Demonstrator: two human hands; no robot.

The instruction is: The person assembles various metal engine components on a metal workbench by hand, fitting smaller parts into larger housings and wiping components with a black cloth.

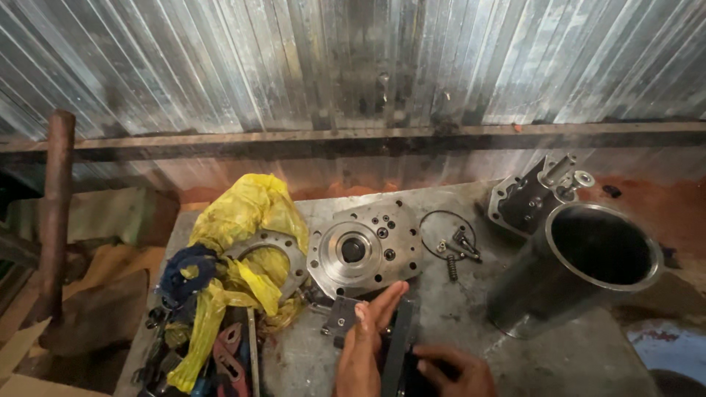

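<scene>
My left hand [368, 338] lies flat with fingers straight over a small grey metal plate [340, 316] and against a dark flat bar [397, 345] at the near edge of the metal bench [478, 323]. My right hand [452, 371] curls around the bar's lower end. Just beyond the fingertips lies a round-bored machined housing plate [364, 250] with several bolt holes.
A large steel cylinder sleeve [581, 268] stands at the right, with a dark pump block [533, 197] behind it. A thin ring [445, 231], a spring [451, 267] and bolts [463, 245] lie between. A yellow plastic bag [246, 242], a flange ring [283, 254] and hand tools [228, 353] crowd the left. A corrugated metal wall [353, 66] stands behind.
</scene>
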